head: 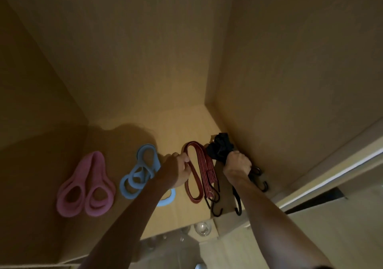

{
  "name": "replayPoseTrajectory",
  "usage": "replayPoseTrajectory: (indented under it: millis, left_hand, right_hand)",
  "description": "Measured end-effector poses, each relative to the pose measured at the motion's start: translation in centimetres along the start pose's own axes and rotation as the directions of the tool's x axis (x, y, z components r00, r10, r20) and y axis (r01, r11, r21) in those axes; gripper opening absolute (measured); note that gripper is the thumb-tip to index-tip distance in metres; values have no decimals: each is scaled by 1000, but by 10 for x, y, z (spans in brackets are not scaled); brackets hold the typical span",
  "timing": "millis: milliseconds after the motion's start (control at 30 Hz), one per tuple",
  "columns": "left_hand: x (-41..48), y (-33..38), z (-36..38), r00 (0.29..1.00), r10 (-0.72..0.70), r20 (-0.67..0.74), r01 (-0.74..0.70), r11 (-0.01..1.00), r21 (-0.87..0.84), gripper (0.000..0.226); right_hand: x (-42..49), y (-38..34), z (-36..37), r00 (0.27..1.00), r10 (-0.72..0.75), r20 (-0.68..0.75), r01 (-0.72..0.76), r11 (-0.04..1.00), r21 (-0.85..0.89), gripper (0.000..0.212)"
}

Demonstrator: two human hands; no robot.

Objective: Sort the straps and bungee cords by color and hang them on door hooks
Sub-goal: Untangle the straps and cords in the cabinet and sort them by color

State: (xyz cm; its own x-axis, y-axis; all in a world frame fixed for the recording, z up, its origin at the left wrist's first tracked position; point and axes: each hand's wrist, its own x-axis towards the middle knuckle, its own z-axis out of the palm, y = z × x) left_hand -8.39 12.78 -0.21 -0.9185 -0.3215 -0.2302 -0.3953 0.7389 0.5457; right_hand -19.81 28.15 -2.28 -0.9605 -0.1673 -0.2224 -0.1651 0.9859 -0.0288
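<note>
Four colour groups lie on a wooden shelf [170,127]. Pink loop straps [87,187] are at the left. Light blue loop straps [141,171] lie beside them, partly hidden by my left forearm. My left hand [176,171] pinches the dark red strap loop [193,177] near its top. Red bungee cords [208,175] with black hooks lie right beside that loop. My right hand [237,162] grips a bundle of black straps and cords [219,146] in the shelf's right corner. Black hooks [261,177] hang out below the fist.
The shelf is boxed in by a wooden back wall [145,50] and side panels [290,71]. A pale door edge [331,165] runs along the right. Round clear knobs [202,228] sit just under the shelf's front edge.
</note>
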Motion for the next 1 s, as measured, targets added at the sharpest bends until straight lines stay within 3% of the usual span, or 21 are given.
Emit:
replayPoseTrajectory:
  millis: [300,667,1000]
  left_hand:
    - [-25,-34,11,985,7,171,-54,962,268,39]
    - [-40,-56,27,986,160,51,-168,923,346,35]
    - [-37,-51,32,993,105,58,-119,921,371,36]
  right_hand:
    - [-30,17,7,991,132,15,-133,988,73,35]
    - [-65,25,21,978,197,-69,-193,979,60,30]
    - [-67,31,13,973,222,66,-227,970,82,29]
